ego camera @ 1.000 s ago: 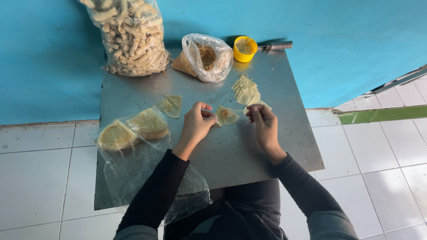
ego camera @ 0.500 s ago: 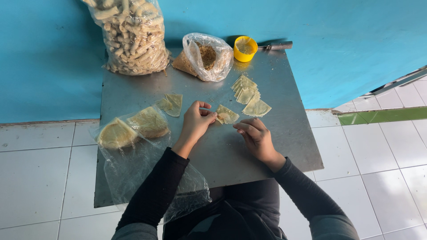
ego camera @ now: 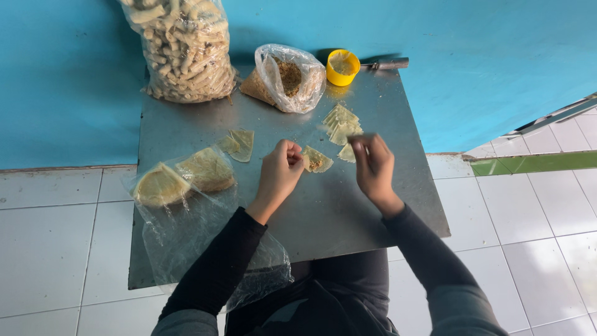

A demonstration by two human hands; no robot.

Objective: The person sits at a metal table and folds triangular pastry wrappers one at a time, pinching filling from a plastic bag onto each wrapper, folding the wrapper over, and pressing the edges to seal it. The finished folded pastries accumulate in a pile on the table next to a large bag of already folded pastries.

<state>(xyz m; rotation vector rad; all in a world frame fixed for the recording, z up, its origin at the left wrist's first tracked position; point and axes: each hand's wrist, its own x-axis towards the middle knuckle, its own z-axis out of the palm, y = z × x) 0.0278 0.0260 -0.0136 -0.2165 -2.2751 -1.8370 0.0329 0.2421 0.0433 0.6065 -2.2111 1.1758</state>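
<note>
Two bare hands work over a metal tray (ego camera: 186, 124). The left hand (ego camera: 278, 173) pinches the edge of a small folded wrapper (ego camera: 317, 160) with brown filling inside, which lies on the tray between the hands. The right hand (ego camera: 373, 165) is lifted just beside it, fingertips pressed together, but I cannot tell if it holds anything. A pile of wrappers (ego camera: 341, 123) sits near, below a yellow cup (ego camera: 342, 67). A filling bag (ego camera: 287, 78) and a big snack bag (ego camera: 183, 46) stand at the back.
</note>
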